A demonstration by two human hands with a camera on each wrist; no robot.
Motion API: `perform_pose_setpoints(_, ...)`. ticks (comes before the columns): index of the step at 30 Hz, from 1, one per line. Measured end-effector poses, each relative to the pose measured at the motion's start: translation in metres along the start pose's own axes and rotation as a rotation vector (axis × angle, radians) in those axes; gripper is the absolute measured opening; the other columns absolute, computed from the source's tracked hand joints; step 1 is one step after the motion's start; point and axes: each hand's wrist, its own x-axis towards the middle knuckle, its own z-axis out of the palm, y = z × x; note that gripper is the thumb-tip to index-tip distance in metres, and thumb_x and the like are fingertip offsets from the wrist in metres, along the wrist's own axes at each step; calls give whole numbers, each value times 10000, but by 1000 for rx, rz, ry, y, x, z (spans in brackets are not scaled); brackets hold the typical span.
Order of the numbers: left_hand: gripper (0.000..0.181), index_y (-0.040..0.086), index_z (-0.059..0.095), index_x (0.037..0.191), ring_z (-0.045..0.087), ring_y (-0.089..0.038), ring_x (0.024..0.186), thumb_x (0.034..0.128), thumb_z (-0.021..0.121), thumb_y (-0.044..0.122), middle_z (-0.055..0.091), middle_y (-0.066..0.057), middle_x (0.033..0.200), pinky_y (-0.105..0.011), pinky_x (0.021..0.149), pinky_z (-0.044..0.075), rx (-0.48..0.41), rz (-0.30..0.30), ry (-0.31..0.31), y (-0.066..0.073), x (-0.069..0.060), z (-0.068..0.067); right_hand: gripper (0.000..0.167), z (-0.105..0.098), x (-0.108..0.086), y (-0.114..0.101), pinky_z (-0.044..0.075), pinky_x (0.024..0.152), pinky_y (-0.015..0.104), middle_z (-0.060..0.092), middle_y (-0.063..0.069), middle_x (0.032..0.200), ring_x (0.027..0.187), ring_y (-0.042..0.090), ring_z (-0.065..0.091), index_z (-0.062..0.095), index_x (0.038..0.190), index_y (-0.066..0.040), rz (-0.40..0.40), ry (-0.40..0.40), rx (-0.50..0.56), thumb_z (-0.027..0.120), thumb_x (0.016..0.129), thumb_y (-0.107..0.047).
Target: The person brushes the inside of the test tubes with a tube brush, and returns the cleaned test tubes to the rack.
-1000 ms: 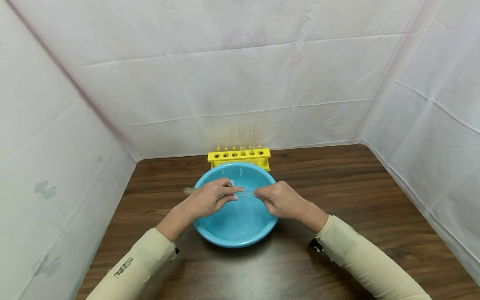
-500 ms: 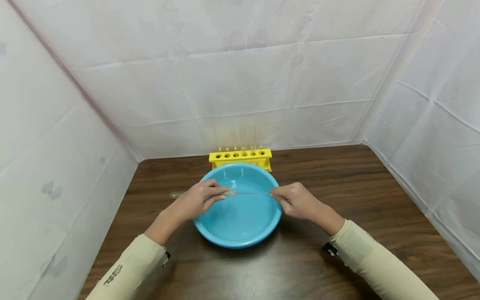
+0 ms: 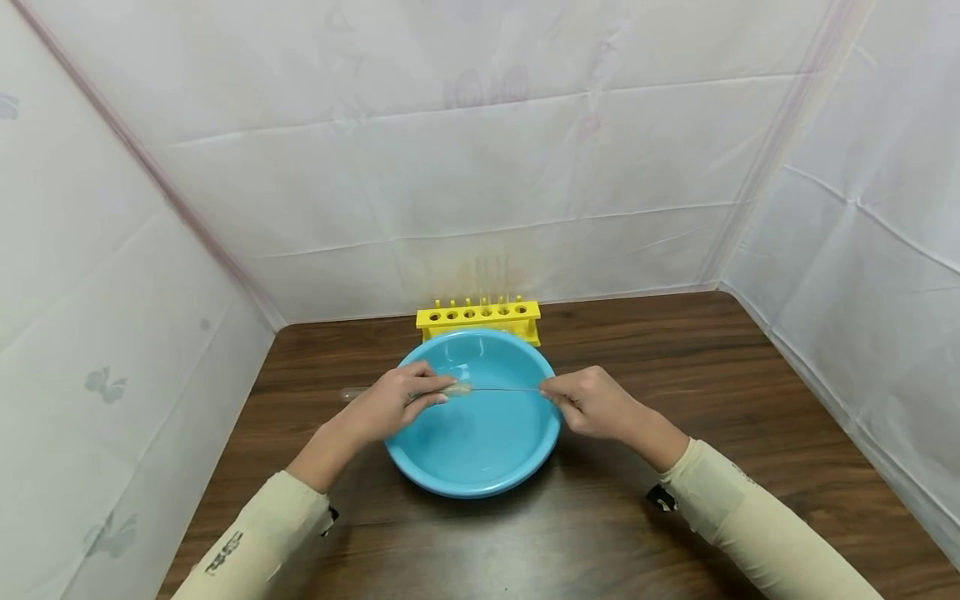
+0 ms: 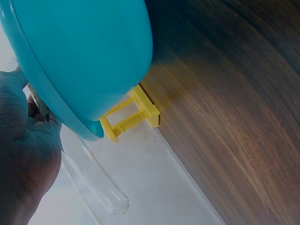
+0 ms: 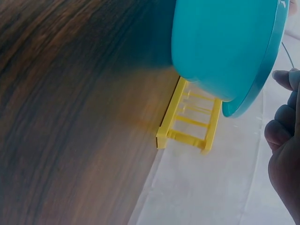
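Over the blue basin (image 3: 472, 483), my left hand (image 3: 393, 400) holds a glass test tube (image 4: 101, 180) lying level, its rounded end poking out to the left. A pale, bristly test tube brush (image 3: 459, 389) shows just right of the left fingertips, at the tube's mouth end. Its thin wire handle (image 3: 506, 389) runs straight across the basin to my right hand (image 3: 592, 400), which pinches the wire near the basin's right rim. How far the bristles lie inside the glass is hard to tell.
Behind the basin stands a yellow test tube rack (image 3: 477, 315) with two clear test tubes (image 3: 493, 283) upright in it. A dark wooden table (image 3: 675, 358) lies under everything. White sheeting (image 3: 480, 167) hangs at the back and both sides.
My hands have drawn apart, the right one going right and the left one left with the tube. More wire and the bristles came into sight; over the last half second they barely move.
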Motion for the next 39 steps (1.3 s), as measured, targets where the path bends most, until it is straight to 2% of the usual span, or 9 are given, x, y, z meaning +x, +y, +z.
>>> perform_pose_setpoints(12,392,126,707,1419,534,-35,821,1038,710,216,697,3,1097,-211,663,503,2,7,22,-2,-2,3,101,1,-7,6,392,517,102,695,-31,690,545,-64,425,761,925,-69,2,23,20,727,940,24)
perform_pose_setpoints(19,379,156,715,1414,533,-48,835,1043,707,236,690,14,1108,-217,678,508,-23,-16,8,2,-2,4,102,-2,-11,5,430,530,111,780,17,787,562,-55,484,795,1000,-34,35,18,29,730,945,22)
perform_pose_setpoints(24,379,181,718,1412,536,-42,830,1040,713,250,691,41,1115,-211,680,507,11,-26,15,5,0,3,112,-2,-14,5,443,537,113,781,22,789,574,-56,496,801,1020,-27,54,9,35,723,955,22)
perform_pose_setpoints(31,372,174,737,1388,540,-57,825,1017,746,203,695,41,1108,-205,675,506,67,-10,66,9,0,2,123,0,-11,5,466,551,125,764,20,773,584,-58,496,796,1006,-25,70,18,91,697,968,37)
perform_pose_setpoints(35,369,169,737,1388,548,-61,854,1020,741,203,696,27,1123,-203,696,510,83,2,88,10,0,4,140,0,-10,4,452,534,150,678,-6,695,579,-73,446,789,986,-46,141,-3,170,669,999,26)
perform_pose_setpoints(39,368,145,745,1372,567,-76,866,1006,756,176,702,6,1115,-213,699,517,86,26,119,12,0,6,167,-1,-8,0,410,519,187,521,-63,632,553,-45,403,783,964,-72,290,-53,302,642,1043,-28)
